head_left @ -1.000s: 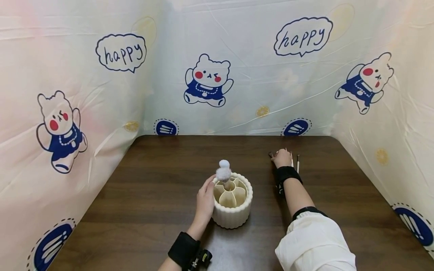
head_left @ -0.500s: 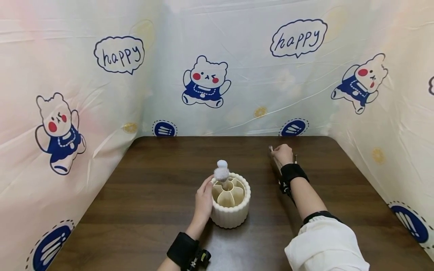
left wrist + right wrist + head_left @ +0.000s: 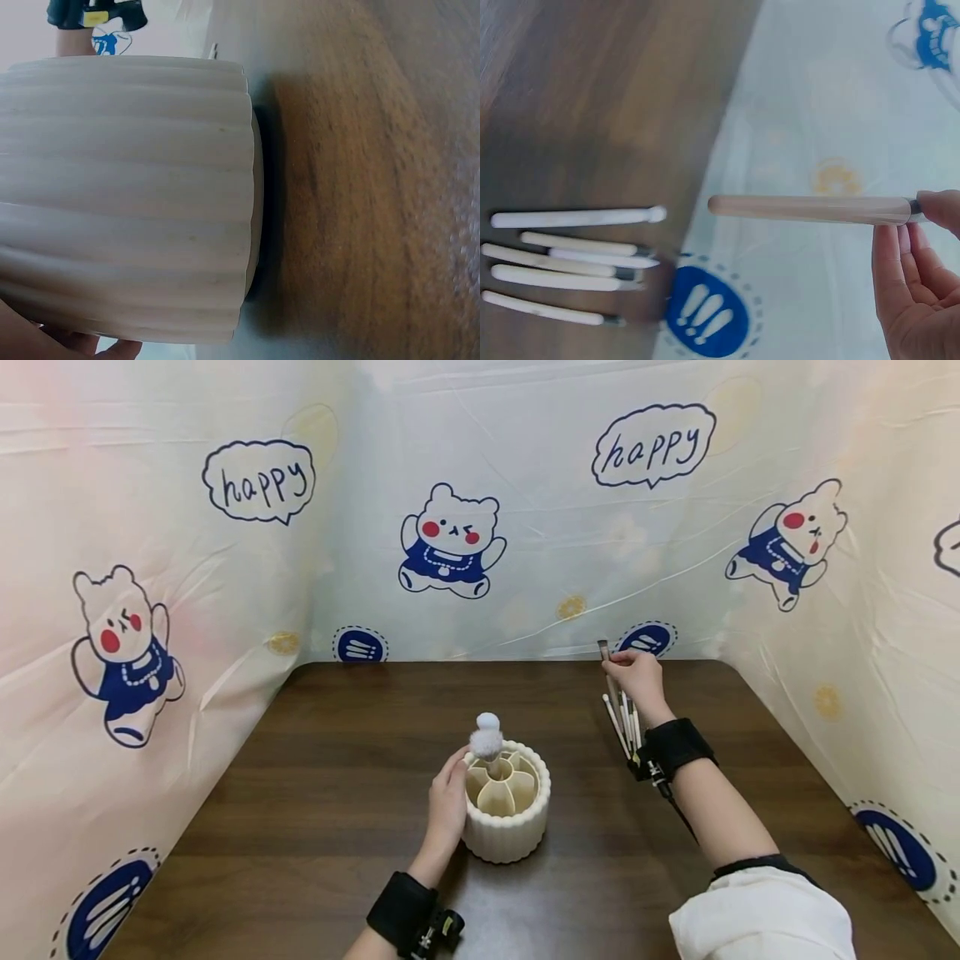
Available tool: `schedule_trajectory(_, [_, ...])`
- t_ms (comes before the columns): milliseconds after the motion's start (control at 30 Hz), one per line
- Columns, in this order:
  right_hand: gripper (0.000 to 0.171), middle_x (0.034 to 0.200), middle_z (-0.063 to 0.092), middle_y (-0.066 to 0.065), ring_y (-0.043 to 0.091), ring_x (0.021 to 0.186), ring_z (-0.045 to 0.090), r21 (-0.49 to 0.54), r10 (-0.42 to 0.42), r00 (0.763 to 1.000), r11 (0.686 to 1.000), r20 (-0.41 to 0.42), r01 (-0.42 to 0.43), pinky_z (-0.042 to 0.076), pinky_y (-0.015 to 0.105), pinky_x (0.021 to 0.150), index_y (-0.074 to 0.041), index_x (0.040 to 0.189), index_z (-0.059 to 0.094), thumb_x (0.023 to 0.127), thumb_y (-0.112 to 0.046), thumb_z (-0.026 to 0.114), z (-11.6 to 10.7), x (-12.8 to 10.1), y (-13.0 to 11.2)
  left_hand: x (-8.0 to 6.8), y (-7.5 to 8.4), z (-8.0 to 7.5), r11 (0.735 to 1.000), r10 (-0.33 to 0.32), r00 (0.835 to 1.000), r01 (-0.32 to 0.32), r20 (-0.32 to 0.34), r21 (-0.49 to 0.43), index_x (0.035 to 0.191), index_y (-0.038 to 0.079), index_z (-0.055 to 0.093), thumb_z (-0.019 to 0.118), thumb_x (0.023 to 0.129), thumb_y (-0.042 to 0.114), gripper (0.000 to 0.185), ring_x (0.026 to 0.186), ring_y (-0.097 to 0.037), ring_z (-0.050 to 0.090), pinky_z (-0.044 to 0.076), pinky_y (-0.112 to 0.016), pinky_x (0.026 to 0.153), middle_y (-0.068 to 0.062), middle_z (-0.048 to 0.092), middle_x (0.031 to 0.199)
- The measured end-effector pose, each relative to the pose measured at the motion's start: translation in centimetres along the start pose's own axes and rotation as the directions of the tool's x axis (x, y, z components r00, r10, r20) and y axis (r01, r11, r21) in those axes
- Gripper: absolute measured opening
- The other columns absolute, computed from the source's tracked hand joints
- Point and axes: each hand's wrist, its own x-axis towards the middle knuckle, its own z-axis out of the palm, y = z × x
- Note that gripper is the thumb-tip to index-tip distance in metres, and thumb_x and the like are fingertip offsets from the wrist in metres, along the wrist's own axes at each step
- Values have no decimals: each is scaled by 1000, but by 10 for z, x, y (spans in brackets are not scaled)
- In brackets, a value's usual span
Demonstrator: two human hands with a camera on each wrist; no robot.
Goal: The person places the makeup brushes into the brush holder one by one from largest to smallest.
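My left hand (image 3: 447,803) grips the side of a cream fluted brush holder (image 3: 506,835), divided inside into several compartments. In the left wrist view the holder's ribbed wall (image 3: 135,187) fills the left, and a few fingertips (image 3: 120,349) show at its lower edge. Two fluffy white brush heads (image 3: 487,743) rise from the holder. Above the far right of the table my right hand (image 3: 637,681) pinches a makeup brush (image 3: 604,652) near its head. The brush's tan handle (image 3: 810,209) points away from the fingers in the right wrist view; the head is out of that view.
Several slim makeup brushes (image 3: 562,277) lie loosely side by side on the dark wooden table (image 3: 337,760), below the right hand. A printed cloth curtain (image 3: 547,543) stands behind the table and along both sides.
My right hand has lifted the makeup brush off the table, tilting it upright, which brings the other brushes into sight. The left hand stays on the brush holder.
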Motion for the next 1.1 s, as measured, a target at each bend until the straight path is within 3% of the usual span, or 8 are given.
schedule_trajectory(133, [36, 112, 66, 23, 1, 78, 56, 89, -26, 1000, 996, 14, 24, 43, 9, 64, 2, 119, 64, 91, -21, 61, -9, -8, -15, 1, 0, 0, 1000, -9, 1000, 9, -10, 2, 132, 7, 57, 38, 101, 23, 40, 134, -33, 44, 33, -50, 112, -15, 54, 139])
schedule_trajectory(233, [37, 113, 64, 23, -6, 75, 52, 152, -55, 997, 987, 45, 48, 45, 7, 64, 3, 121, 61, 91, -19, 61, -16, -17, -27, 2, 0, 0, 1000, -13, 1000, 13, -11, 5, 132, 7, 57, 38, 101, 23, 40, 134, -33, 44, 33, -51, 112, -15, 54, 139])
schedule_trajectory(333, [38, 111, 63, 20, -4, 78, 54, 206, -85, 993, 976, 80, 67, 48, 9, 67, 4, 122, 59, 92, -18, 60, -22, -28, -41, 2, 1, -1, 1000, -13, 1000, 13, -5, 5, 132, 7, 57, 37, 101, 23, 40, 134, -34, 44, 33, -51, 112, -16, 53, 139])
schedule_trajectory(467, [39, 101, 61, 6, -4, 80, 57, 292, -122, 985, 953, 122, 82, 51, 9, 70, 7, 122, 56, 92, -17, 60, -26, -42, -59, 3, 2, -1, 1000, -16, 1000, 16, -11, 6, 132, 7, 57, 37, 101, 23, 40, 133, -34, 45, 34, -51, 111, -16, 54, 139])
schedule_trajectory(667, [33, 91, 57, -9, -1, 85, 57, 355, -156, 971, 931, 184, 82, 49, 12, 75, 4, 117, 55, 92, -17, 61, -26, -60, -79, 3, 2, 0, 1000, -20, 1000, 20, -6, 9, 131, 8, 58, 37, 101, 24, 40, 133, -33, 45, 34, -51, 111, -15, 54, 139])
schedule_trajectory(933, [14, 86, 56, -9, 7, 84, 53, 421, -179, 948, 905, 264, 54, 47, 22, 81, -3, 101, 55, 91, -10, 61, -23, -75, -91, 3, 0, 0, 1000, -23, 1000, 23, -10, 7, 130, 9, 59, 38, 101, 23, 39, 132, -32, 46, 34, -50, 111, -15, 55, 137])
schedule_trajectory(1100, [13, 82, 57, -10, 4, 80, 56, 405, -186, 939, 913, 289, 56, 49, 19, 77, 0, 96, 55, 89, -9, 63, -16, -80, -91, 3, 0, 0, 1000, -20, 1000, 20, -1, 2, 131, 8, 58, 38, 101, 24, 39, 133, -32, 45, 34, -50, 111, -15, 55, 138])
